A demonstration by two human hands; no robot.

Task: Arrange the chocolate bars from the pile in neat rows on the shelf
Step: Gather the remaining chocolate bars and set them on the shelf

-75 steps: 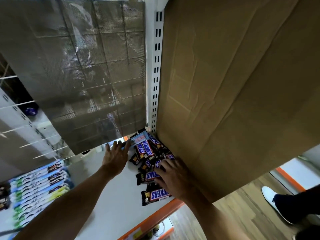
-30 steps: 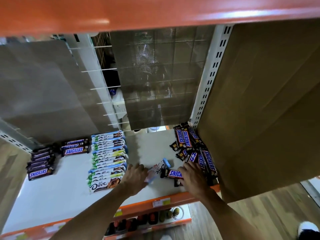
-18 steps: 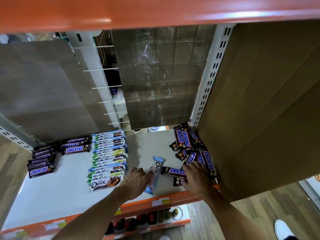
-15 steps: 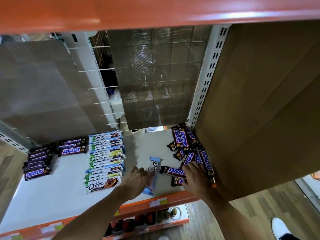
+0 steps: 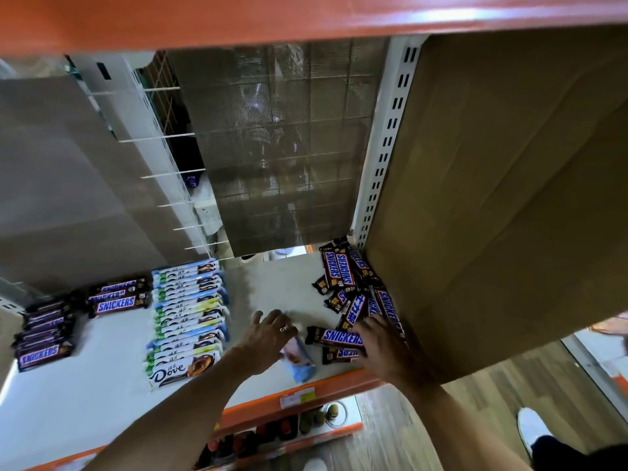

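Observation:
A loose pile of Snickers bars lies at the right end of the white shelf, against a cardboard box. My right hand rests on the pile's near edge, fingers curled over the end of one Snickers bar. My left hand holds a pale blue Dove bar, which sticks out toward the shelf's front edge. Left of it a neat row of Dove bars runs front to back. Two short Snickers rows lie further left.
A large cardboard box walls off the right side. An orange shelf edge hangs overhead; mesh backing stands behind. The shelf's orange front lip has bottles on the level below. A white shoe stands on the wooden floor.
My left hand has carried the Dove bar out of the pile and turned it so its free end points to the front edge. My right hand stays on the Snickers bar.

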